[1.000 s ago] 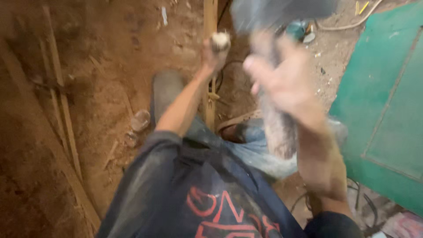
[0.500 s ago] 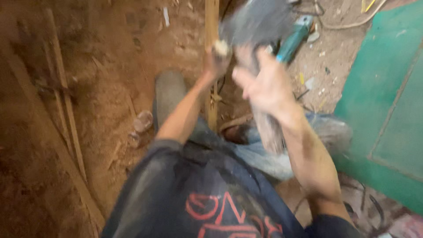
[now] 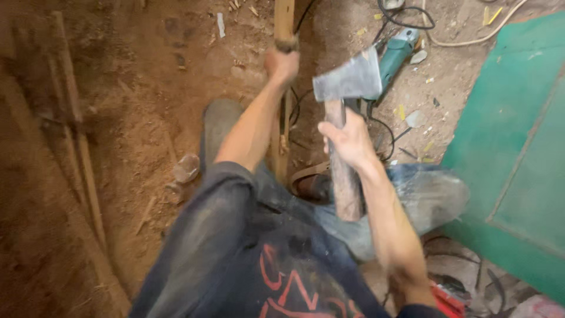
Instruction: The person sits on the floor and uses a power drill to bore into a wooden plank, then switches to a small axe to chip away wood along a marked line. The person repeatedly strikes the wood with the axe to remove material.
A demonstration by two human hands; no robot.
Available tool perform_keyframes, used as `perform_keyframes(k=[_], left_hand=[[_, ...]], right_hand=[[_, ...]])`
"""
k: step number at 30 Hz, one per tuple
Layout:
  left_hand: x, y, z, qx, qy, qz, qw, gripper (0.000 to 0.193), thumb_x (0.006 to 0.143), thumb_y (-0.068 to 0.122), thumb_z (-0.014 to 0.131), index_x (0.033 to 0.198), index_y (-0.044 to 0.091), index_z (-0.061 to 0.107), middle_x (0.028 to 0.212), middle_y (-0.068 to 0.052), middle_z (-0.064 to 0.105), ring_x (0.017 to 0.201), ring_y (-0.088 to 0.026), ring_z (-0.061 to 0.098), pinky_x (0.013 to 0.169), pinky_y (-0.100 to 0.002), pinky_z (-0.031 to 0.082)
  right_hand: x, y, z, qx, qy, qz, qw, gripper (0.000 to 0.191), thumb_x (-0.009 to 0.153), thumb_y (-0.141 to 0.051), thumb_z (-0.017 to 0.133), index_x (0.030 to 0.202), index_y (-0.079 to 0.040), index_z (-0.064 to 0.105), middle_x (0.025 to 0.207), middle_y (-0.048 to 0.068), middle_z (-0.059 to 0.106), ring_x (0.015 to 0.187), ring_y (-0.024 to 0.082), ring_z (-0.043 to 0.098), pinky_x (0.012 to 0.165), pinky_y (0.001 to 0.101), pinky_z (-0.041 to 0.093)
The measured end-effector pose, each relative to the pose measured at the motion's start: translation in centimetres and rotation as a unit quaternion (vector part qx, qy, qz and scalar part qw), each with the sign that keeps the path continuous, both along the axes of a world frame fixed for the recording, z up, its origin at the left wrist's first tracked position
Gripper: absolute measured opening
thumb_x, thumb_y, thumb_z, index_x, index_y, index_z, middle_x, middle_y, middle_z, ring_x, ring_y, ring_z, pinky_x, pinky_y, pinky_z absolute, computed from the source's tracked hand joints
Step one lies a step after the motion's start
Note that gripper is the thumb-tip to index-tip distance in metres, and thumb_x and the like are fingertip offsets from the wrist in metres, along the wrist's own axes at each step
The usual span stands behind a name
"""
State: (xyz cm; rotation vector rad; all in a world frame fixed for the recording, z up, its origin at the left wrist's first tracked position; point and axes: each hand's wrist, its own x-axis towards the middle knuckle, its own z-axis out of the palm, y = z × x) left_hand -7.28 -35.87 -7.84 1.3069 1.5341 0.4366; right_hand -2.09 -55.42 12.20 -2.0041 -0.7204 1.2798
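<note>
Head view: looking straight down at a person's own arms, legs and a dirt floor.
Right hand: the right hand (image 3: 351,141) is wrapped tight round the wooden handle of a hatchet (image 3: 347,82), gripping just under the grey metal head, which is raised above the ground.
Left hand: the left hand (image 3: 281,63) is closed in a fist on a narrow wooden stake (image 3: 283,23) that runs up to the top edge; the two hands are apart, the hatchet head just right of the fist.
Open room: bare brown earth (image 3: 135,88) spreads wide to the left of the stake, crossed only by thin wooden laths (image 3: 76,123).
Right edge: a green panel (image 3: 518,147) closes off that side.
In the way: a green power tool (image 3: 395,53) and its black cable (image 3: 406,17) lie close behind the hatchet head, among wood chips.
Below: knees in dusty trousers (image 3: 424,194) and a shoe (image 3: 219,118) sit near the stake's foot.
</note>
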Motion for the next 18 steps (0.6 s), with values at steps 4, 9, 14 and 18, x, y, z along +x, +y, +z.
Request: perform_keyframes(k=[4, 9, 14, 18], left_hand=[[0.8, -2.2, -2.1, 0.016, -0.023, -0.035, 0.999, 0.043, 0.077, 0.013, 0.077, 0.116, 0.002, 0.065, 0.115, -0.020, 0.069, 0.111, -0.031, 0.064, 0.095, -0.042, 0.051], [-3.9, -8.7, -0.8, -0.100, -0.252, -0.111, 0.956, 0.029, 0.076, 0.017, 0.082, 0.099, 0.004, 0.071, 0.103, -0.013, 0.074, 0.103, -0.021, 0.066, 0.095, -0.039, 0.054], [-4.7, -3.2, 4.1, 0.162, -0.274, -0.084, 0.944, 0.036, 0.084, 0.042, 0.084, 0.097, 0.010, 0.073, 0.086, -0.001, 0.077, 0.078, -0.015, 0.074, 0.072, -0.035, 0.062], [-3.9, -1.6, 6.6, 0.296, -0.231, -0.085, 0.923, 0.041, 0.089, 0.052, 0.079, 0.092, 0.012, 0.069, 0.080, 0.000, 0.075, 0.069, -0.012, 0.074, 0.065, -0.033, 0.061]], right_hand=[[-0.1, -1.3, -3.1, -0.075, 0.088, -0.123, 0.986, 0.015, 0.086, -0.009, 0.068, 0.095, -0.002, 0.058, 0.068, 0.006, 0.059, 0.052, 0.018, 0.059, 0.046, 0.0345, 0.051], [-0.2, -2.0, -5.7, -0.079, 0.161, -0.145, 0.973, 0.012, 0.087, -0.009, 0.067, 0.095, -0.003, 0.061, 0.069, 0.007, 0.060, 0.053, 0.017, 0.059, 0.047, 0.0331, 0.051], [-0.8, -1.1, -5.4, -0.029, 0.112, -0.117, 0.986, 0.014, 0.087, -0.009, 0.069, 0.094, -0.001, 0.060, 0.071, 0.006, 0.061, 0.055, 0.016, 0.059, 0.049, 0.0323, 0.052], [-1.2, -1.0, -3.5, -0.009, 0.119, -0.122, 0.985, 0.016, 0.087, -0.010, 0.070, 0.095, -0.001, 0.060, 0.072, 0.006, 0.061, 0.054, 0.016, 0.059, 0.049, 0.0318, 0.052]])
